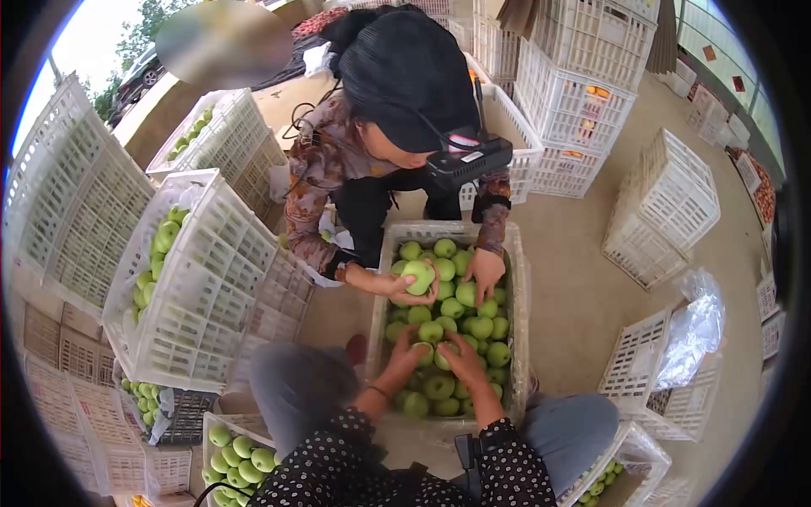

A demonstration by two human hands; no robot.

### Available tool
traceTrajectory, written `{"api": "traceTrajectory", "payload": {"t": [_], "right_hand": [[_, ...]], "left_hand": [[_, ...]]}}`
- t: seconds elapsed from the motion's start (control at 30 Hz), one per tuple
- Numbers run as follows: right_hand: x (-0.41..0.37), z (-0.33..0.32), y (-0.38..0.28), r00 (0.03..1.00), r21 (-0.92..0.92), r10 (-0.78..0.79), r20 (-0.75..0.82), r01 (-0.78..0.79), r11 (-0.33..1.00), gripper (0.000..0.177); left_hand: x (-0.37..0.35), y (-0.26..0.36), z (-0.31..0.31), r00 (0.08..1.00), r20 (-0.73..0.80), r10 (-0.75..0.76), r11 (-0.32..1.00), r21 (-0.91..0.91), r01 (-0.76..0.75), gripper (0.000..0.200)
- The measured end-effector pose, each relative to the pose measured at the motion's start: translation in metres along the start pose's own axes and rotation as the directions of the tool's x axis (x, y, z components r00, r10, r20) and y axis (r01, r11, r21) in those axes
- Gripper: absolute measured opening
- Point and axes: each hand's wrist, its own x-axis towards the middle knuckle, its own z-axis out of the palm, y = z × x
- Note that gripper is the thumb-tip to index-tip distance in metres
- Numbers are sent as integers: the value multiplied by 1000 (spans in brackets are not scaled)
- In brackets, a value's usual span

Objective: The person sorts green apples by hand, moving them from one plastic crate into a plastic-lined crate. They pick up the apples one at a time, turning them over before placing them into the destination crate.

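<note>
Here in the middle sits a rectangular white plastic crate [521, 338], its rim lined with clear, crinkly film, and it's loaded with round, smooth, glossy green apples [438, 387]. Both bare hands are down among the fruit, just beside each other: the left hand [406, 358] has its fingers curled round one apple, and the right hand [462, 362] is cupped against another. How tightly either grips, I can't tell. Across the crate, a co-worker [338, 160] in a dark, textured cap and a floral-patterned top cradles a pale green apple [418, 277] above the pile in one hand, the other hand reaching down onto the fruit. Over on the left, a tilted, lattice-sided white crate [211, 287] shows more green apples inside a plastic liner, and an open crate at the bottom [208, 435] holds large, pale green ones. Up top, slatted white crates [579, 101] stand stacked, orange showing through their openings, while shiny, crumpled clear plastic [691, 325] drapes over a crate on the right.
</note>
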Motion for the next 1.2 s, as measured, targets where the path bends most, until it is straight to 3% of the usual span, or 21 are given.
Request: {"api": "traceTrajectory", "payload": {"t": [0.07,0.13,0.2,0.27,0.3,0.37,0.43,0.47,0.53,0.57,0.63,0.67,0.73,0.8,0.9,0.93,0.97,1.03,1.1,1.17,1.2], "right_hand": [[-2,-8,-10,990,98,135,-41,-130,987,62],[3,-17,5,989,391,150,13,-144,909,62],[-1,-25,-6,980,546,198,34,-184,817,59],[-7,-30,-22,978,531,205,-19,-164,831,53],[-3,-33,-17,982,496,180,-62,-126,859,55],[-4,-35,-20,989,425,126,-79,-80,901,58],[-3,-39,-20,962,413,165,-216,-63,908,61],[3,-41,-12,967,407,152,-206,-56,912,61],[11,-47,2,933,112,-40,-358,85,990,65],[14,-50,6,933,106,-47,-357,90,990,65],[10,-51,1,885,-41,-209,-416,212,976,67],[5,-53,-1,883,-44,-206,-422,207,977,67],[-12,-52,-29,866,-425,-258,-428,59,903,68],[-15,-53,-30,862,-460,-284,-420,68,885,68],[-19,-63,-13,892,-572,-259,-370,1,820,68],[-24,-62,-14,896,-615,-264,-358,-13,788,68],[-28,-60,-15,903,-658,-269,-335,-20,753,67],[-30,-59,-6,879,-639,-351,-323,71,766,66],[-33,-58,-3,854,-652,-381,-354,67,755,64],[-37,-61,-8,835,-667,-415,-360,81,741,61],[-39,-60,-13,822,-674,-454,-343,121,728,52]], "left_hand": [[8,-5,7,998,48,29,999,-21,-28,64],[5,14,20,998,65,-6,999,-42,9,67],[10,17,28,997,76,-1,998,-67,6,69],[15,14,33,994,109,13,990,-139,2,75],[18,9,35,992,124,19,981,-194,5,79],[18,-1,40,992,122,40,998,37,-45,88],[23,-22,49,995,73,69,992,104,-77,96],[25,-27,55,994,46,98,962,251,-106,98],[19,-36,62,985,41,166,932,320,-170,98],[19,-39,66,974,48,222,894,389,-222,99],[12,-33,69,968,74,240,881,402,-249,96],[7,-32,71,942,107,317,848,413,-332,95],[1,-32,73,911,159,380,814,411,-411,94],[-5,-36,68,891,304,336,799,409,-441,92],[-22,-19,61,924,325,202,787,507,-351,85],[-19,-27,59,905,344,251,703,578,-414,81],[-19,-29,57,897,359,259,702,568,-430,78],[-20,-28,45,902,355,247,721,555,-416,70],[-20,-27,32,902,370,224,734,545,-405,65],[-17,-35,14,929,234,286,738,564,-369,54],[-12,-34,3,927,244,283,733,568,-373,54]]}}
